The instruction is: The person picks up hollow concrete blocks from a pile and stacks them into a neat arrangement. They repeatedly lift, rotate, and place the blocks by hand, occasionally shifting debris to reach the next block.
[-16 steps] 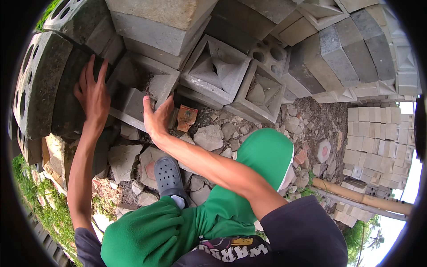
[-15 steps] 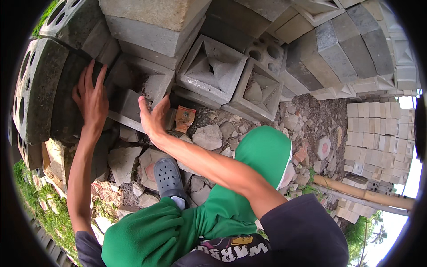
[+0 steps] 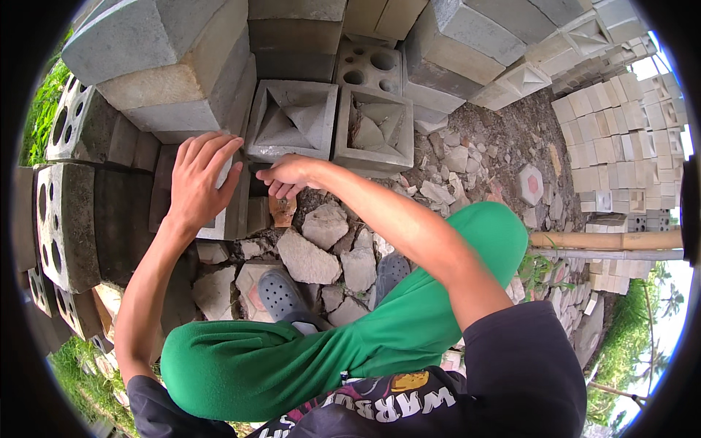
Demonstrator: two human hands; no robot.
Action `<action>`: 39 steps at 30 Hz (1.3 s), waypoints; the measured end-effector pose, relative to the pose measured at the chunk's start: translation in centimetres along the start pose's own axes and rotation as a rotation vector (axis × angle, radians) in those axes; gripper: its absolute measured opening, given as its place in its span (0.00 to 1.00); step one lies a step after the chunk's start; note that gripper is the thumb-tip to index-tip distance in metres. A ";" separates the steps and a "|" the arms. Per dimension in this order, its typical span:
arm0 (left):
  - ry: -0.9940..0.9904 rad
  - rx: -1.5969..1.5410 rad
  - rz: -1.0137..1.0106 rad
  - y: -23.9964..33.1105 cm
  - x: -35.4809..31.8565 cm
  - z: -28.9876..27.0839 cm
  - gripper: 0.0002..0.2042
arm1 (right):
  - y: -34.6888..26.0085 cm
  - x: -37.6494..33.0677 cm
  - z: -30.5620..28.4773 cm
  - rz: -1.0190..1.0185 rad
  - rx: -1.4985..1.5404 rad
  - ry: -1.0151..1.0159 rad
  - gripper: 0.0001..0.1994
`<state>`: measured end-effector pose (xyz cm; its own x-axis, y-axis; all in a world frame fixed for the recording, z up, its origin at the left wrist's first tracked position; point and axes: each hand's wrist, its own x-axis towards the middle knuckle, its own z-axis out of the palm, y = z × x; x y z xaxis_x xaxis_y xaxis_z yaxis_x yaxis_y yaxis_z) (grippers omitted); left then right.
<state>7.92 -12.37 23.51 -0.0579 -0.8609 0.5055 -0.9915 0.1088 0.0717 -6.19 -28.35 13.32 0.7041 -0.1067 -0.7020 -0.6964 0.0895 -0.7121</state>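
Low in front of me, at the foot of the stacks, sits a grey concrete ventilation block [image 3: 232,212], partly covered by my left hand. My left hand [image 3: 201,179] lies over its upper part, fingers stretched out and thumb apart near the right edge. Just right of that block, my right hand [image 3: 288,175] hovers with loosely bent fingers and nothing in them. Beyond my hands, a square block with a pinwheel-like recess [image 3: 293,120] stands beside a similar block [image 3: 374,131] that has debris in its hollow.
Tall stacks of concrete blocks [image 3: 175,66] rise at the far left, with round-holed blocks [image 3: 66,226] below. Broken stone [image 3: 310,255] covers the ground around my clogs [image 3: 281,292]. A bamboo pole [image 3: 606,241] crosses at right, before more stacked blocks [image 3: 606,139].
My left hand has moved right, from the gap beside the left stack onto the ventilation block. My right hand has let go of that block's edge. The view has shifted.
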 end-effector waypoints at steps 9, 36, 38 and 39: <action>-0.543 -0.103 0.463 5.8 9.7 11.9 0.32 | 5.0 -9.0 -20.2 0.020 -0.459 0.804 0.18; -0.407 -0.411 -0.042 4.7 11.8 23.6 0.41 | 2.9 8.1 -33.8 0.218 -0.815 0.842 0.34; -0.407 -0.405 -0.041 4.8 11.8 23.6 0.41 | 2.7 8.3 -34.5 0.217 -0.847 0.783 0.32; -0.403 -0.404 -0.038 4.7 11.8 23.7 0.41 | 2.5 8.3 -35.1 0.191 -0.869 0.777 0.31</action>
<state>-0.22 -33.75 9.43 -0.1414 -0.9809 0.1336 -0.8749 0.1870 0.4468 -6.94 -63.81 6.07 0.5134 -0.7657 -0.3874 -0.8536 -0.5021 -0.1389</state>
